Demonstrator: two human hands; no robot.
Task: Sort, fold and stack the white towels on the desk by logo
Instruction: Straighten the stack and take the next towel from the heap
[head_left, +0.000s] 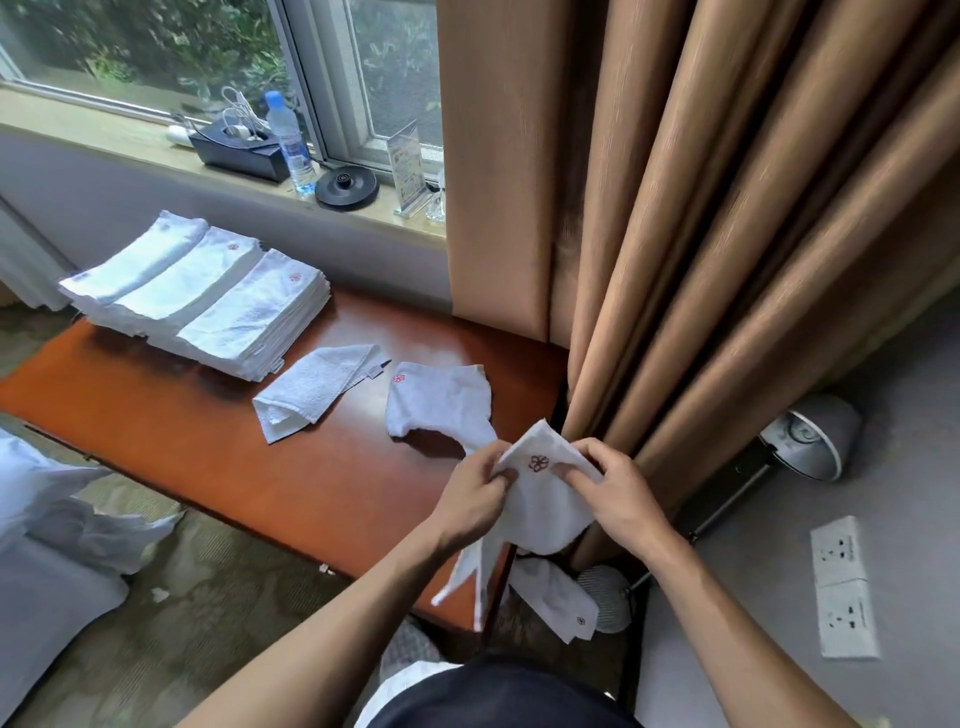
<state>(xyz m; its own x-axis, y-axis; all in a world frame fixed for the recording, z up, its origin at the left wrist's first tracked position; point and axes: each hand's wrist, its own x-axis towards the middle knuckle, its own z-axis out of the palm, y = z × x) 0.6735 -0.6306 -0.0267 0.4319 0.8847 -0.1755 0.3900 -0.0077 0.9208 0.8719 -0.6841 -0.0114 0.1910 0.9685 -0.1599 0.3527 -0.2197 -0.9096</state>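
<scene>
Fingers of left hand and right hand pinch one white towel beside its dark flower logo, above the tabletop edge. Three folded stacks sit far left.

The white towel between the fingers bore a dark maroon flower logo. Beyond them, another white towel showed a red flower. The desk was red-brown, the curtain tan.
</scene>
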